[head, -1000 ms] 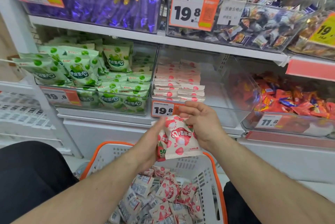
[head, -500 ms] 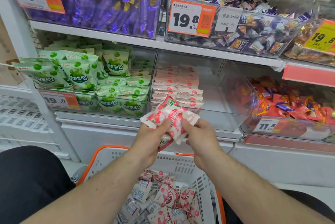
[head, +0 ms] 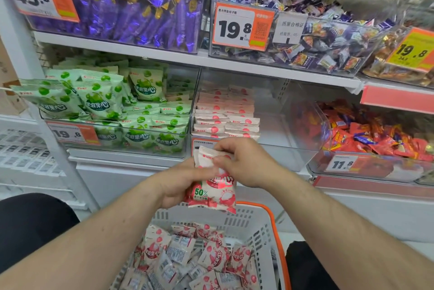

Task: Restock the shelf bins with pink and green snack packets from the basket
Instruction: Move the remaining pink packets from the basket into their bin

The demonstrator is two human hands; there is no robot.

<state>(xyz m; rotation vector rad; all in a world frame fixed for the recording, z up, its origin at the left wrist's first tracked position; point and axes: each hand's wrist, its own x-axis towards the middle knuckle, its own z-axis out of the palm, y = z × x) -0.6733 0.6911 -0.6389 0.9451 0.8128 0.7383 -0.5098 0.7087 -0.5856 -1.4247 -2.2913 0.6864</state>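
Two bare hands meet over the basket, both clamped on a small stack of pink-and-white strawberry-print foil snack packets (head: 212,184). The left hand (head: 178,184) wraps the lower half of the stack from the side, fingers curled behind it, apparently to keep the packets squared together. The right hand (head: 244,163) pinches the top edges between thumb and curled fingers, which looks like aligning them so they will lie flat on the rows already shelved.

The stack hangs just above the far rim of the white slotted plastic basket with an orange handle (head: 265,224), whose floor is covered with many more loose pink packets (head: 199,259), so restocking appears far from finished. Directly ahead, the clear plastic shelf bin (head: 270,125) holds neat flat piles of pink packets (head: 225,118) on its left side, while its right side looks bare; that gap is probably where this stack belongs. To the left, the neighbouring clear bin of green-and-white grape-print packets (head: 131,111) is heaped nearly full, some leaning over its front edge.
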